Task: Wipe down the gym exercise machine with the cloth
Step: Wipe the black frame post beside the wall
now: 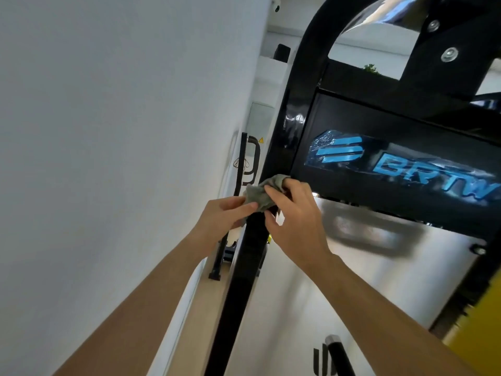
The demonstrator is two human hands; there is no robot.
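The gym machine has a glossy black frame post (244,267) running from bottom centre up into an arch, with a black panel (406,137) bearing blue letters and a silvery shroud (352,267) below it. A crumpled grey-green cloth (261,192) sits against the post at the panel's lower left corner. My left hand (225,215) pinches the cloth's left side with thumb and fingers. My right hand (295,215) grips the cloth's right side, fingers curled over it and around the post.
A white wall (108,131) stands close on the left, leaving a narrow gap beside the post. In that gap farther back are a black handle rack (248,161) and a stand foot (215,275). A yellow part (477,321) shows at right, a black bar end (336,351) at the bottom.
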